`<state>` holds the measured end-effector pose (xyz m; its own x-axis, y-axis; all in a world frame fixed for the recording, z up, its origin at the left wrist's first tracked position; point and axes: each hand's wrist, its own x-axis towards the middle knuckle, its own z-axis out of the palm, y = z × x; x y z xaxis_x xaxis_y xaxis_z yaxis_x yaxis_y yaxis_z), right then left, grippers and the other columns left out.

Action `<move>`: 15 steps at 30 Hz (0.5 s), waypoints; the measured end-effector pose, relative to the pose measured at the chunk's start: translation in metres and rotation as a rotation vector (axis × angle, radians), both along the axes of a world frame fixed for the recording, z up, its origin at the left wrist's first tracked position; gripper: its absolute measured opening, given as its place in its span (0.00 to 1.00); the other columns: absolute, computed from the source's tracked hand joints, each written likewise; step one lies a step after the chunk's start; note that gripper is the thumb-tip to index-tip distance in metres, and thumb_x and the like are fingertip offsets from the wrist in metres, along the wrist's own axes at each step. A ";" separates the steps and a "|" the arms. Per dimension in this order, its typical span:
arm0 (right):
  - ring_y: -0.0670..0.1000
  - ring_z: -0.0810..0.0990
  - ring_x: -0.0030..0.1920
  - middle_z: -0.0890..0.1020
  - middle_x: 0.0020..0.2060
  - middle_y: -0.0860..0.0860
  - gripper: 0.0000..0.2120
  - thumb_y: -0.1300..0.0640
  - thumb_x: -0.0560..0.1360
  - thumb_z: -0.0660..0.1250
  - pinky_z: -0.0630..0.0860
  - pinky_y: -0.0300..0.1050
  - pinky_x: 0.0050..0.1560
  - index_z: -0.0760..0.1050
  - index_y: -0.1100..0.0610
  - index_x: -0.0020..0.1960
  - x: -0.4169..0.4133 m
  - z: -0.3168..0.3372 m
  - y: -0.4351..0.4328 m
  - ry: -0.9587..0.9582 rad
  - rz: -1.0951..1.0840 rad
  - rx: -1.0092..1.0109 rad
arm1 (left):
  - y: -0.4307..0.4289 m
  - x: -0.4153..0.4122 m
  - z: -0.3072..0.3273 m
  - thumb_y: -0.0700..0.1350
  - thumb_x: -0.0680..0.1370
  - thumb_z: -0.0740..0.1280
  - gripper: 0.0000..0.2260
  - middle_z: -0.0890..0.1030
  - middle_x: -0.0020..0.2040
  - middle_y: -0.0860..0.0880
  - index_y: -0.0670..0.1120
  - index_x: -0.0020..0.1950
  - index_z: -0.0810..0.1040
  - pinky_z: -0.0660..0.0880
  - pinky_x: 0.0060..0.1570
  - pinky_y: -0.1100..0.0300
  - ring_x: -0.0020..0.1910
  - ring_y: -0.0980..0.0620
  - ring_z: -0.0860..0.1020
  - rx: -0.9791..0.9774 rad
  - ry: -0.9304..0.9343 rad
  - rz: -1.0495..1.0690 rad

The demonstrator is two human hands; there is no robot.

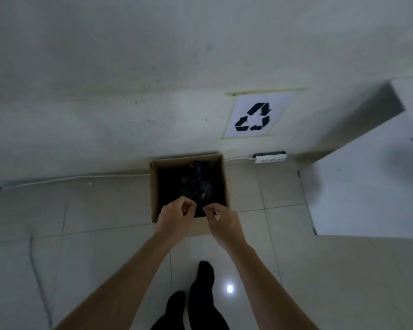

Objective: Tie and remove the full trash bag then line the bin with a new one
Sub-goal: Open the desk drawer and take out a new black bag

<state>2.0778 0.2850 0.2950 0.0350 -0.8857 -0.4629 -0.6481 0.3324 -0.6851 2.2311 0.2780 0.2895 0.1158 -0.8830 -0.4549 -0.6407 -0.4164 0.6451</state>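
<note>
Well, from the head camera I see a brown cardboard box (154,194) that serves as the bin. It stands on the tiled floor (81,234), with its far side against the white wall (105,91). The box is open at the top. Inside it sits the black trash bag (197,186), bunched and shiny, with its gathered neck toward the far wall of the box. A small orange spot shows beside this neck; what it is I cannot tell.

The person stands in front of the box, both arms stretched down. The left hand (174,220) and the right hand (224,225) are close together over the near edge of the box. On each hand the fingers are curled and the thumb meets the fingertips, like a pinch. Whether they grip black plastic I cannot tell, because it is dark there.

On the wall above hangs a paper recycling sign (255,117). A white power strip (270,157) lies just beside the box.
</note>
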 end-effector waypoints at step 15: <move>0.54 0.82 0.50 0.85 0.48 0.56 0.13 0.52 0.80 0.64 0.75 0.46 0.51 0.83 0.59 0.52 -0.130 0.195 0.167 -0.132 -0.502 -0.241 | 0.119 -0.124 0.178 0.49 0.80 0.66 0.07 0.83 0.49 0.54 0.50 0.53 0.82 0.77 0.53 0.59 0.49 0.56 0.80 -0.202 0.160 -0.328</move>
<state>1.9482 0.4518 0.4904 -0.3737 -0.8887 -0.2656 -0.3551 0.4016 -0.8442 2.1073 0.3974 0.4676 -0.2443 -0.9346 -0.2585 -0.6030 -0.0623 0.7953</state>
